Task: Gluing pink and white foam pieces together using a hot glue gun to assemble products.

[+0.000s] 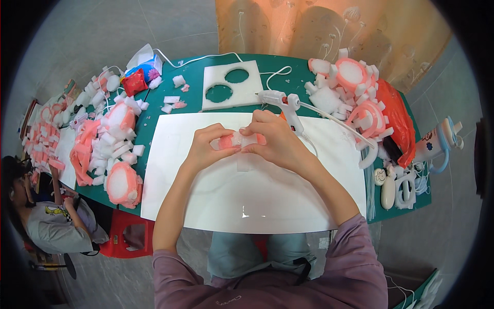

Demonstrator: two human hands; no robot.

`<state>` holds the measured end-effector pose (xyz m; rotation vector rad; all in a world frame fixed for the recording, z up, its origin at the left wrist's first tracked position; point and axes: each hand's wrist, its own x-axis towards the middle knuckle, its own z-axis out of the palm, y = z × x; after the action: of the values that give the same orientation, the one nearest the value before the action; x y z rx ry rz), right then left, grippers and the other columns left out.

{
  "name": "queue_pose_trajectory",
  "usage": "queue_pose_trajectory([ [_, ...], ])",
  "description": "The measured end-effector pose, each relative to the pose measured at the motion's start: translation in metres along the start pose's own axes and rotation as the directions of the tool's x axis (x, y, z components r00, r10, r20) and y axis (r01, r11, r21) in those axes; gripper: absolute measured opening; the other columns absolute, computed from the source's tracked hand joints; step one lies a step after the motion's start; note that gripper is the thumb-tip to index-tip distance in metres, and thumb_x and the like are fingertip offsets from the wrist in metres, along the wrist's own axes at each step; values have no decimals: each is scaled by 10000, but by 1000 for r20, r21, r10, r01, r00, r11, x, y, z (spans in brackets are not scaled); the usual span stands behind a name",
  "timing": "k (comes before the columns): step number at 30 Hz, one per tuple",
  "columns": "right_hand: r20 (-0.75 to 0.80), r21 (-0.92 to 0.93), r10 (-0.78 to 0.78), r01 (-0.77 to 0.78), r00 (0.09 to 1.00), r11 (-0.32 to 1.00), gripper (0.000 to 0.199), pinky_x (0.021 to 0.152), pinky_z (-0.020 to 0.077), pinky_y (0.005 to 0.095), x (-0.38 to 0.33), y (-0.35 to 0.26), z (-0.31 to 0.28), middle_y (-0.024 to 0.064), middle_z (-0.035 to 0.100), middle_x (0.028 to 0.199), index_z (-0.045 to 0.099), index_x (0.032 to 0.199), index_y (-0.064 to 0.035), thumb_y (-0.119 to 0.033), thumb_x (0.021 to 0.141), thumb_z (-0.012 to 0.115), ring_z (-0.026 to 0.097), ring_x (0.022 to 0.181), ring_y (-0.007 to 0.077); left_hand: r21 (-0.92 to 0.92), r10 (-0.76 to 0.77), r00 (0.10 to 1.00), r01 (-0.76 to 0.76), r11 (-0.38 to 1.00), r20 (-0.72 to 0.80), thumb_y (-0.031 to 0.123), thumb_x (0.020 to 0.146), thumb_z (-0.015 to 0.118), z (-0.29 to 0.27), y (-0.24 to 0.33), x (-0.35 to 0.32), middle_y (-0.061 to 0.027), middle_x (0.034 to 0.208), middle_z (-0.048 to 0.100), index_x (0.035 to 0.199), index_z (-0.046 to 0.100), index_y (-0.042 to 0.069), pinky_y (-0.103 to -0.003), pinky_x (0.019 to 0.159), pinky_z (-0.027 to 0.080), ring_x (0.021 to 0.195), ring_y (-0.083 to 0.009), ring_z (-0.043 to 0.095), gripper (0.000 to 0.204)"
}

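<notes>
Over the middle of a white board (200,170), my left hand (208,147) and my right hand (270,136) meet around a small pink and white foam piece (226,141). The fingers of both hands pinch it from either side, and part of it is hidden behind them. Just beyond my right hand a white glue gun (275,98) stands with its nozzle pointing left, and its cord runs off to the right. Past the board's far edge lies a white foam sheet (212,77) with two round holes.
Pink and white foam pieces pile up at the left (121,139) and the right (355,77). A red plastic bag (396,118) and a tumbler (435,141) are at the right. Further left, a person (56,221) sits near a red stool (126,237).
</notes>
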<state>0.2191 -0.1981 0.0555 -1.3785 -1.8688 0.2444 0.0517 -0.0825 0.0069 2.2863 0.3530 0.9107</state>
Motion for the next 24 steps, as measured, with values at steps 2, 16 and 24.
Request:
queue_pose_trajectory([
  [2,4,14,8,-8,1000,1000,293,718,397,304,0,0,0,62,490,793,651,892,-27,-107,627,748,492,782,221,5,10,1000,-10,1000,-3,130,585,778,-1,0,0,-67,710,593,843,658,24,-268,577,441,634,-179,564,304],
  [16,25,36,21,-22,999,999,302,664,409,305,2,2,-3,65,487,785,650,891,-20,-93,620,761,503,759,206,-20,-7,998,8,1000,69,145,604,772,-3,0,1,-67,748,576,872,636,20,-287,612,443,686,-208,556,325],
  [24,16,36,8,-9,1000,999,301,675,413,305,2,3,-1,65,489,801,641,889,-13,-91,624,761,512,773,211,124,-22,991,5,992,132,151,591,769,0,1,0,-85,779,587,831,600,36,-322,645,458,742,-247,559,315],
])
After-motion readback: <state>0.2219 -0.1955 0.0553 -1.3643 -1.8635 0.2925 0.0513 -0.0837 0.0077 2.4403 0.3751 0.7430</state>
